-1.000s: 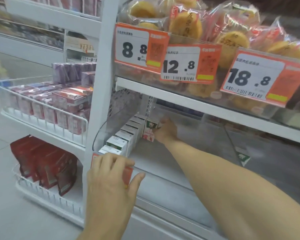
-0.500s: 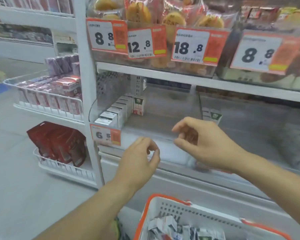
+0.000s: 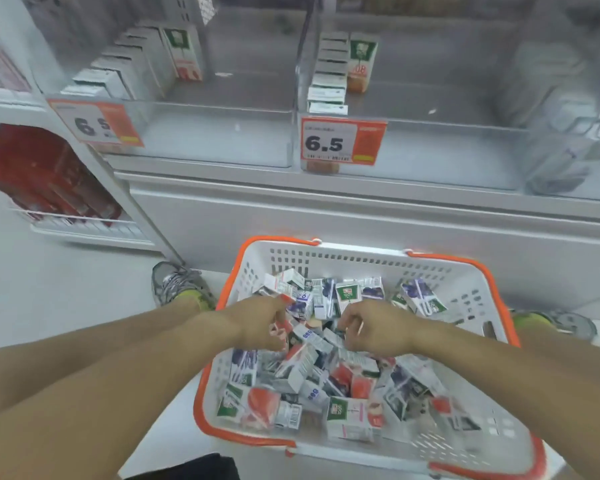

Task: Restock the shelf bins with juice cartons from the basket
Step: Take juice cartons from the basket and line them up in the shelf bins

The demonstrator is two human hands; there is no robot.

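Note:
A white basket with an orange rim [image 3: 440, 271] sits on the floor below me, heaped with several small juice cartons [image 3: 347, 414]. Both my hands are down in the pile. My left hand [image 3: 257, 322] curls its fingers and thumb round a red-and-white juice carton [image 3: 280, 330]. My right hand [image 3: 374, 329] has its fingers curled down among the cartons; whatever they hold is hidden. Above, the left shelf bin [image 3: 222, 133] holds a row of cartons [image 3: 142, 60] along its left side. The right shelf bin [image 3: 447, 147] has a shorter row [image 3: 329, 74].
Orange price tags reading 6.5 hang on the bin fronts [image 3: 340, 142] [image 3: 94, 124]. Red packets [image 3: 42, 174] fill a wire shelf at lower left. My shoes [image 3: 177, 285] [image 3: 555, 322] stand either side of the basket. A grey shelf base [image 3: 361, 216] runs behind it.
My right hand let go of a carton in the left bin and both hands came down from the shelf into the basket. The view tilted down from the shelves to the basket.

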